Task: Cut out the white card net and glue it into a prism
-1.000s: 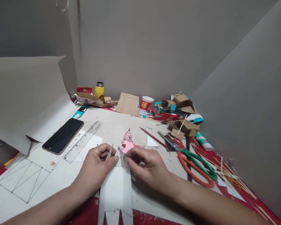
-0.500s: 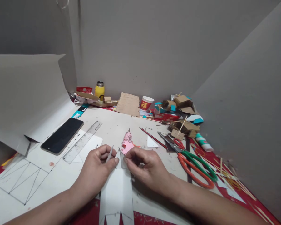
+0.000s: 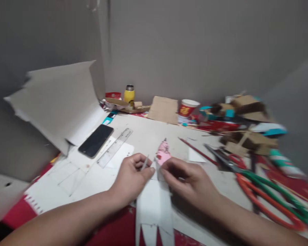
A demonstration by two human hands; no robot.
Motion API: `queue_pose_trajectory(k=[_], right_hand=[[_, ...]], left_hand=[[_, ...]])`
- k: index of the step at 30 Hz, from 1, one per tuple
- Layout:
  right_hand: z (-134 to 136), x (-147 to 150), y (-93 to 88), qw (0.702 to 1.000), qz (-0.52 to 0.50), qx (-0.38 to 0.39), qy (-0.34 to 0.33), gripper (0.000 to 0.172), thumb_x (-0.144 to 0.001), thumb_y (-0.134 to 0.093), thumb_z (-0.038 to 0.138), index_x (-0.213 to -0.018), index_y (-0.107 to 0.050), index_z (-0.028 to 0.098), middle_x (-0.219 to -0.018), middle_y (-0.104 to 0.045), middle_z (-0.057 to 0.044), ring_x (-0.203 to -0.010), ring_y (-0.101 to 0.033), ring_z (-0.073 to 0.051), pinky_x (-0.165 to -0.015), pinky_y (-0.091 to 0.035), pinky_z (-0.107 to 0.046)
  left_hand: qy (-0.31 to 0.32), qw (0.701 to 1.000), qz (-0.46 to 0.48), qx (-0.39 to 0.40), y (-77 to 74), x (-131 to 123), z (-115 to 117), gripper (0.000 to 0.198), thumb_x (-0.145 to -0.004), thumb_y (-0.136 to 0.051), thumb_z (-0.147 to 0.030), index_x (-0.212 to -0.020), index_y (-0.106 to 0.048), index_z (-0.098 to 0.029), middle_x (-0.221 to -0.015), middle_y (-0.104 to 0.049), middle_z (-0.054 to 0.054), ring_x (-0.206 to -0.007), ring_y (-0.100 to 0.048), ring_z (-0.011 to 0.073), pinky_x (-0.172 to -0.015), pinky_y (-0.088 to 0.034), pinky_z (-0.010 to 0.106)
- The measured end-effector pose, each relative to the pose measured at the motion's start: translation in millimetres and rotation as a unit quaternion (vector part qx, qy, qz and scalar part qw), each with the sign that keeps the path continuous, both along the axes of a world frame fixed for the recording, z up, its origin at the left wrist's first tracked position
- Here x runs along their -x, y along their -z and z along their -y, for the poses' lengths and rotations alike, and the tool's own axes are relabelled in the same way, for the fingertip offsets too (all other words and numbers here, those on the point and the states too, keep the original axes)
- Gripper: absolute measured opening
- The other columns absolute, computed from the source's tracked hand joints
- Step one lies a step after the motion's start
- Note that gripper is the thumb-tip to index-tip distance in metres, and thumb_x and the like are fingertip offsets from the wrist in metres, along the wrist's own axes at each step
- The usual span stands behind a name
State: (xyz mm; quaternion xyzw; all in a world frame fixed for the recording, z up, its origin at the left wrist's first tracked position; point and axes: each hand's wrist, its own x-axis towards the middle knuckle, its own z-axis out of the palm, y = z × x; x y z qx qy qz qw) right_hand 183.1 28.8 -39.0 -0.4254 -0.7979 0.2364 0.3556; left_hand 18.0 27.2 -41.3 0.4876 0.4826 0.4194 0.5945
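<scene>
A folded white paper piece (image 3: 151,201) with pointed flaps at both ends lies in front of me. My left hand (image 3: 132,176) pinches its far end at the left, the thumb on the flap. On the right side of that end my right hand (image 3: 188,176) is closed, thumb and fingertips together on the flap edge. A pink glue gun (image 3: 164,152) lies just beyond my fingers, nozzle pointing away, its lower part hidden by the right hand. The picture is blurred, so small detail at the fingertips is lost.
A phone (image 3: 96,140) and a clear ruler (image 3: 115,147) lie to the left, by a curled white sheet (image 3: 64,102). Scissors (image 3: 267,191) and a red pencil (image 3: 197,150) are on the right. Behind stand a paper cup (image 3: 188,108), a yellow bottle (image 3: 129,95) and cardboard (image 3: 163,109).
The view has swung to the left, so everything sits further right in the picture. Both hands keep the same hold on the paper piece.
</scene>
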Motion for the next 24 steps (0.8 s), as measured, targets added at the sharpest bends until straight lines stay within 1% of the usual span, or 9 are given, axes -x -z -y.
queue_pose_trajectory(k=[3, 6, 10, 17, 19, 22, 24], right_hand=[[-2, 1, 1.8, 1.0, 0.011, -0.013, 0.004, 0.014, -0.083, -0.049, 0.018, -0.07, -0.054, 0.019, -0.053, -0.051, 0.003, -0.044, -0.045, -0.01, -0.042, -0.036, -0.02], [0, 3, 1.6, 1.0, 0.006, -0.004, 0.006, 0.017, -0.083, -0.048, 0.019, -0.067, -0.053, 0.019, -0.052, -0.049, 0.003, -0.044, -0.044, -0.01, -0.042, -0.036, -0.021], [2, 5, 2.6, 1.0, -0.007, 0.009, 0.018, 0.016, -0.082, -0.047, 0.017, -0.068, -0.052, 0.018, -0.055, -0.05, 0.003, -0.049, -0.046, -0.01, -0.047, -0.038, -0.021], [0, 5, 7.7, 0.999, -0.015, 0.024, 0.026, 0.013, -0.082, -0.049, 0.017, -0.072, -0.057, 0.015, -0.057, -0.05, 0.002, -0.05, -0.045, -0.009, -0.049, -0.036, -0.022], [1, 5, 10.2, 0.999, -0.008, 0.029, 0.028, 0.013, -0.083, -0.049, 0.018, -0.072, -0.056, 0.015, -0.056, -0.046, 0.004, -0.049, -0.042, -0.009, -0.048, -0.034, -0.022], [1, 6, 13.6, 0.999, 0.01, 0.03, 0.025, 0.02, -0.084, -0.049, 0.019, -0.064, -0.05, 0.017, -0.054, -0.039, 0.005, -0.049, -0.036, -0.009, -0.047, -0.03, -0.022], [0, 7, 14.4, 0.999, 0.012, 0.031, 0.022, 0.024, -0.085, -0.048, 0.019, -0.061, -0.046, 0.018, -0.053, -0.038, 0.006, -0.049, -0.035, -0.008, -0.048, -0.029, -0.023]], left_hand=[[-0.002, 1.0, 0.024, -0.002, 1.8, 0, 1, 0.006, -0.069, -0.059, -0.014, -0.071, -0.053, -0.016, -0.062, -0.052, -0.003, -0.055, -0.043, 0.0092, -0.053, -0.033, 0.022], [-0.012, 1.0, 0.015, 0.0, 0.4, 0, 2, 0.007, -0.069, -0.058, -0.012, -0.069, -0.052, -0.016, -0.061, -0.05, -0.004, -0.055, -0.043, 0.0093, -0.053, -0.032, 0.022], [-0.003, 1.0, 0.011, -0.007, 0.4, 1, 1, 0.009, -0.072, -0.061, -0.016, -0.07, -0.052, -0.017, -0.062, -0.051, -0.004, -0.059, -0.045, 0.0096, -0.055, -0.035, 0.022], [0.005, 1.0, 0.019, 0.007, 5.5, 0, -1, 0.011, -0.073, -0.065, -0.022, -0.074, -0.055, -0.017, -0.065, -0.052, -0.004, -0.061, -0.047, 0.0099, -0.057, -0.037, 0.022], [0.003, 1.0, 0.023, 0.013, 5.5, 0, 1, 0.012, -0.073, -0.064, -0.023, -0.075, -0.054, -0.018, -0.065, -0.052, -0.004, -0.059, -0.046, 0.0096, -0.055, -0.037, 0.022], [-0.002, 1.0, 0.023, 0.02, 5.0, -1, 1, 0.012, -0.073, -0.064, -0.024, -0.075, -0.053, -0.018, -0.064, -0.052, -0.004, -0.058, -0.046, 0.0095, -0.054, -0.037, 0.021], [-0.005, 1.0, 0.02, 0.02, 4.7, -1, 1, 0.012, -0.073, -0.064, -0.024, -0.074, -0.053, -0.019, -0.065, -0.053, -0.004, -0.058, -0.046, 0.0096, -0.053, -0.037, 0.021]])
